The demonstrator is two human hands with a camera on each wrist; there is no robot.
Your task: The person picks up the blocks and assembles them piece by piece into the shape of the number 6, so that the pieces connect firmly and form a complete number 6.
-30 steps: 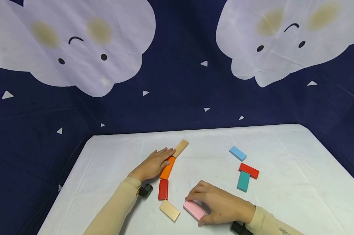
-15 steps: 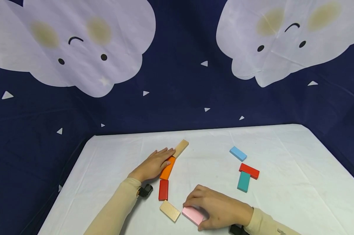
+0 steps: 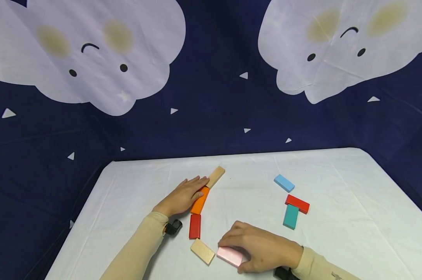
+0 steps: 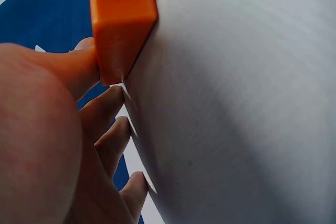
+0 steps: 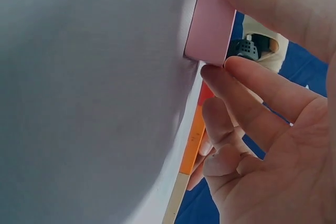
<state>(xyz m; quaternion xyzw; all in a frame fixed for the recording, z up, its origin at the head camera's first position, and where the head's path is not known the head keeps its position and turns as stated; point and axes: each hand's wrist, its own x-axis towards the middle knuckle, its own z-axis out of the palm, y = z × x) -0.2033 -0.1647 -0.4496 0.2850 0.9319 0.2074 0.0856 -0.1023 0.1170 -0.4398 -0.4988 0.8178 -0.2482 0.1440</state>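
Note:
My right hand [image 3: 258,249] pinches a pink wooden block [image 3: 230,256] by its two ends, thumb on the near one and fingertips on the far one. The right wrist view shows the pink block [image 5: 211,26] low against the white cloth. Its left end sits close beside a plain wood block [image 3: 202,251]. My left hand [image 3: 181,197] rests with extended fingers along an orange block [image 3: 200,200], thumb on top; its fingertips reach a second plain wood block [image 3: 216,177]. A red block [image 3: 195,226] lies between the orange block and the nearer plain one, forming a curved row.
On the right of the white-covered table [image 3: 337,171] lie a light blue block [image 3: 284,183], another red block [image 3: 297,203] and a teal block [image 3: 290,216] touching that red one. A dark blue cloth with cloud prints [image 3: 211,128] hangs behind.
My right hand has shifted the pink block slightly left and nearer the front edge, closer to the plain block, then held almost still. My left hand has stayed in place.

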